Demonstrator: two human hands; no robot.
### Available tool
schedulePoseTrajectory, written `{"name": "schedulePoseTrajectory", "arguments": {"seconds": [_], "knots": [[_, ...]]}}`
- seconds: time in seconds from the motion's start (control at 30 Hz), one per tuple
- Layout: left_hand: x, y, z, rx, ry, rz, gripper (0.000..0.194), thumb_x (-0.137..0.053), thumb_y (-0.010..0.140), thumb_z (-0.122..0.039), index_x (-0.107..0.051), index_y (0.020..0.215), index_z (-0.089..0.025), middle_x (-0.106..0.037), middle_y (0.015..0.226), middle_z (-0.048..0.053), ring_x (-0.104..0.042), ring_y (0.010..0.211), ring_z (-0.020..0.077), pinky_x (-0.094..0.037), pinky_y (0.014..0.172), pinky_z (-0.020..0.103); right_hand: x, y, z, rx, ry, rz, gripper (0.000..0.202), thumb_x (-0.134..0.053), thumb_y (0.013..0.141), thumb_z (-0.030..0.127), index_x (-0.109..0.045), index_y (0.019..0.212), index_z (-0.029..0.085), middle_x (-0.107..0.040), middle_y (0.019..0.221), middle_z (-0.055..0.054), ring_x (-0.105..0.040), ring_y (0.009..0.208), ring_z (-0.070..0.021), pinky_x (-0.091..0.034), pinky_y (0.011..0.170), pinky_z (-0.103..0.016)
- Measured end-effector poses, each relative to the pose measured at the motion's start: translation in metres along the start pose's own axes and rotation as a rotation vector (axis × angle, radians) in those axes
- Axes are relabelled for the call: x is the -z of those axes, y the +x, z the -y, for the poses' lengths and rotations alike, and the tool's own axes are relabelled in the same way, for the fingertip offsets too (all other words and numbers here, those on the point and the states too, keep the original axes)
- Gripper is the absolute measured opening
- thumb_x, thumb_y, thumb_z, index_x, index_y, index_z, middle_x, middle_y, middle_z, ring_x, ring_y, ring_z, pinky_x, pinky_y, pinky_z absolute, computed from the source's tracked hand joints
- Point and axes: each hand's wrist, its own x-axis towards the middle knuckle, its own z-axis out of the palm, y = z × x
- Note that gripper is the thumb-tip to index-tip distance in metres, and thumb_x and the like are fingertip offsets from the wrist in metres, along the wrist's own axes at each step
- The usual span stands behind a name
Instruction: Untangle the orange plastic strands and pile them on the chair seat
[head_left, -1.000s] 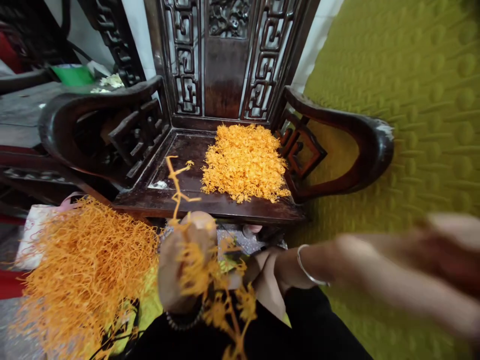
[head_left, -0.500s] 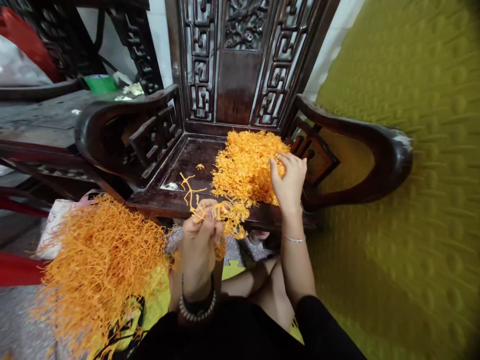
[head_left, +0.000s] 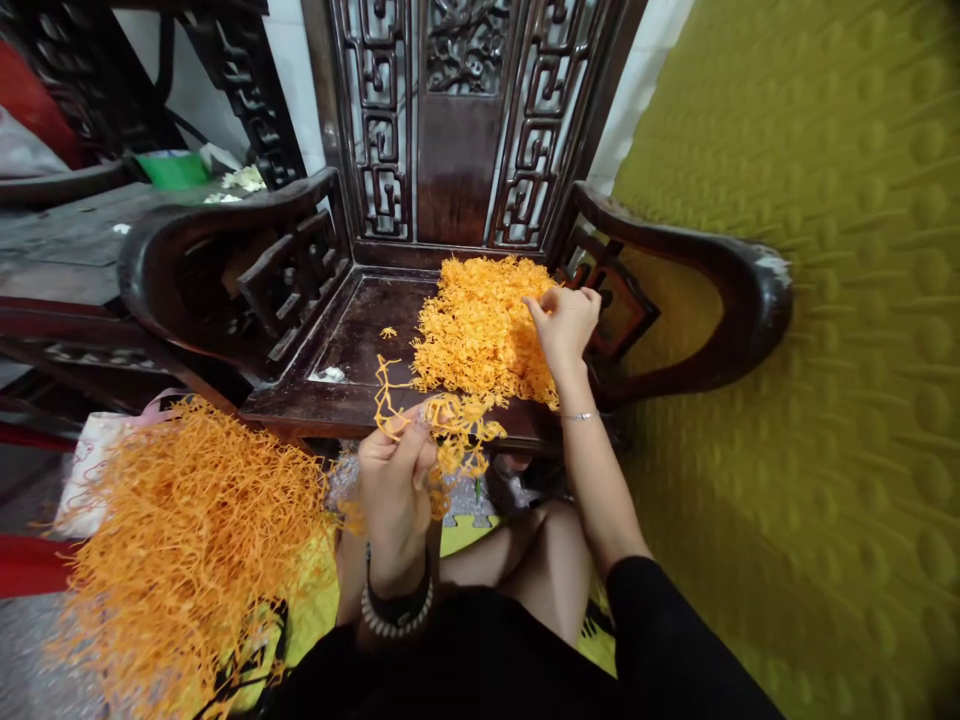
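My left hand (head_left: 396, 485) is in front of the chair seat, its thumb and fingers pinched on a bunch of orange plastic flower stems (head_left: 466, 425). Thin branching tips stick up from the bunch; looped, flower-like parts hang to its right. On the dark wooden seat (head_left: 367, 310) lies a heap of small orange plastic pieces (head_left: 476, 325). Over the heap's right side is my right hand (head_left: 566, 325), thumb stretched out left, apart from the bent fingers. I see nothing held in it. One loose orange piece (head_left: 388, 333) lies left of the heap.
A large mass of long orange strands (head_left: 202, 540) rises at my lower left, beside a white bag (head_left: 90, 470). Curved chair arms (head_left: 757, 310) flank the seat. On the left table stands a green container (head_left: 174, 168). A yellow-green padded mat (head_left: 825, 200) lines the right side.
My right hand has turned over the heap, its fingers more bent and its thumb pointing left. My left hand keeps the stems, whose branching tips have swung. The view has shifted slightly.
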Motion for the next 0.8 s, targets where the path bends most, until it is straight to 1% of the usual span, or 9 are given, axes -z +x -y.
{"name": "schedulePoseTrajectory", "arguments": {"seconds": [0.1,0.17,0.2,0.27,0.33,0.43,0.53,0.7,0.8], "knots": [[-0.001,0.001,0.002,0.018,-0.005,-0.022,0.022,-0.078,0.069,-0.032,-0.067,0.076,-0.015,-0.033,0.041,-0.011,-0.021,0.036,0.0014,-0.024,0.037,0.013,0.002,-0.007,0.011,0.022,0.216,-0.058,0.035,-0.058,0.085,0.05,-0.058,0.084,0.016,-0.064,0.088,-0.011,-0.057,0.09,-0.026,-0.041,0.092,-0.045],[-0.001,0.003,0.004,0.041,-0.002,-0.037,0.021,-0.077,0.071,-0.032,-0.068,0.08,-0.016,-0.034,0.041,-0.011,-0.024,0.036,0.0021,-0.025,0.037,0.013,0.016,-0.028,0.03,0.054,0.508,-0.06,0.036,-0.053,0.087,0.054,-0.056,0.085,0.018,-0.063,0.088,-0.009,-0.058,0.088,-0.0236,-0.044,0.087,-0.042],[-0.002,0.003,0.005,0.055,0.0,-0.044,0.021,-0.076,0.072,-0.033,-0.068,0.083,-0.017,-0.034,0.042,-0.011,-0.025,0.036,0.0025,-0.024,0.037,0.013,0.027,-0.043,0.041,0.091,0.69,-0.009,0.035,-0.05,0.089,0.053,-0.056,0.084,0.019,-0.062,0.085,-0.007,-0.059,0.085,-0.0211,-0.046,0.084,-0.039],[-0.005,0.004,0.009,0.087,0.006,-0.053,0.024,-0.077,0.071,-0.035,-0.069,0.087,-0.017,-0.036,0.043,-0.01,-0.027,0.038,0.0029,-0.023,0.037,0.013,0.05,-0.076,0.066,0.204,1.021,0.24,0.038,-0.04,0.093,0.055,-0.056,0.093,0.02,-0.063,0.088,-0.005,-0.061,0.083,-0.0183,-0.05,0.078,-0.035],[-0.009,0.002,0.011,0.089,0.009,-0.045,0.028,-0.08,0.067,-0.035,-0.07,0.086,-0.017,-0.04,0.047,-0.009,-0.031,0.041,0.0029,-0.027,0.039,0.013,0.068,-0.106,0.087,0.233,1.106,0.35,0.035,-0.049,0.09,0.053,-0.056,0.104,0.022,-0.063,0.096,-0.005,-0.061,0.088,-0.0181,-0.05,0.078,-0.033],[-0.017,-0.005,0.013,0.075,-0.016,-0.05,0.03,-0.082,0.065,-0.036,-0.069,0.081,-0.015,-0.042,0.049,-0.008,-0.034,0.045,0.003,-0.032,0.044,0.012,0.08,-0.129,0.109,0.125,1.072,0.235,0.019,-0.051,0.093,0.039,-0.058,0.096,0.022,-0.063,0.087,-0.003,-0.06,0.077,-0.0153,-0.047,0.07,-0.03],[-0.022,-0.013,0.011,0.109,-0.113,-0.064,0.027,-0.074,0.077,-0.041,-0.066,0.08,-0.016,-0.034,0.046,-0.009,-0.028,0.042,0.0035,-0.032,0.044,0.012,0.082,-0.132,0.12,-0.029,1.19,0.167,0.027,-0.047,0.096,0.036,-0.054,0.075,0.021,-0.051,0.061,0.003,-0.049,0.054,-0.0107,-0.038,0.052,-0.025],[-0.021,-0.029,0.009,0.125,-0.377,0.256,0.041,-0.058,0.091,-0.041,-0.049,0.06,-0.016,-0.032,0.048,-0.007,-0.027,0.042,0.0048,-0.039,0.049,0.015,0.1,-0.131,0.128,-0.295,1.665,0.367,0.046,-0.053,0.092,0.046,-0.043,0.055,0.02,-0.036,0.048,0.006,-0.033,0.041,-0.0074,-0.026,0.041,-0.023],[-0.02,-0.039,0.008,0.098,-0.444,0.438,0.043,-0.056,0.093,-0.037,-0.042,0.059,-0.015,-0.033,0.05,-0.007,-0.019,0.039,0.0031,-0.034,0.045,0.014,0.114,-0.136,0.131,-0.308,1.814,0.368,0.051,-0.055,0.091,0.047,-0.036,0.051,0.02,-0.029,0.043,0.008,-0.026,0.037,-0.0067,-0.024,0.038,-0.023]]}}
